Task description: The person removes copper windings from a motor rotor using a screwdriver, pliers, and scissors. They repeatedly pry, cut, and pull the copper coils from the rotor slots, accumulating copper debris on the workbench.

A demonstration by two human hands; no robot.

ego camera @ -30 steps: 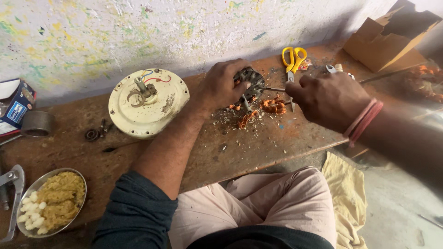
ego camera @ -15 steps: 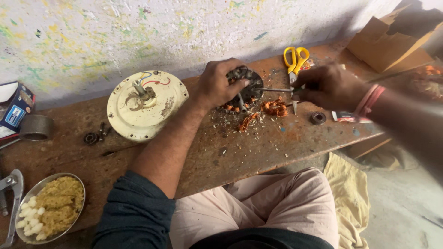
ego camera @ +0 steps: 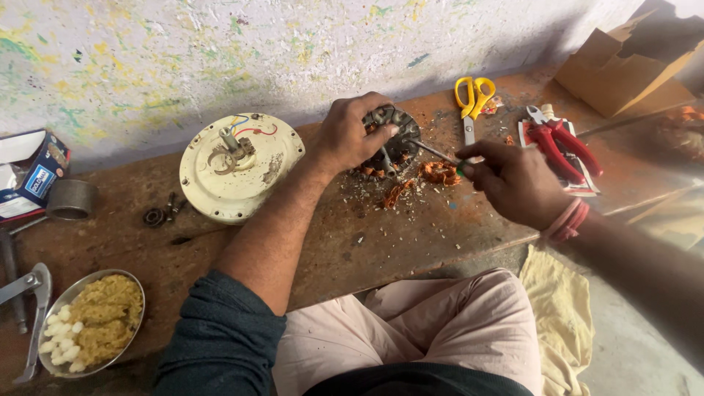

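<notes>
stator [ego camera: 400, 143] sits on the wooden bench [ego camera: 308, 242], toward the back, near the wall, right of the cream motor cover [ego camera: 238, 172]. dark round body, windings partly seen; orange wire scraps [ego camera: 440, 174] and pale chips lie on the bench just in front of it.

containers: steel bowl [ego camera: 88, 330] at the near left edge holds yellow crumbly food and a cluster of small white pieces on its left side. open cardboard box [ego camera: 623, 70] at far right, contents hidden. small printed carton [ego camera: 33, 176] at far left, flap open, inside not legible. metal ring [ego camera: 71, 199] just right of the carton.

hands: left hand [ego camera: 356, 132] lies over the stator's left side, fingers curled down and clamped on its rim, thumb toward the front; forearm runs diagonally up from the dark sleeve. right hand [ego camera: 513, 180] is apart from the left, fingers pinched shut on a thin tool [ego camera: 436, 152], shaft slanting up-left with the tip touching the stator. red bands on the right wrist.

around: yellow scissors [ego camera: 473, 95] behind the right hand, red pliers [ego camera: 561, 139] to its right, a bearing [ego camera: 154, 217] left of the cover, metal tool [ego camera: 33, 308] beside the bowl.
</notes>
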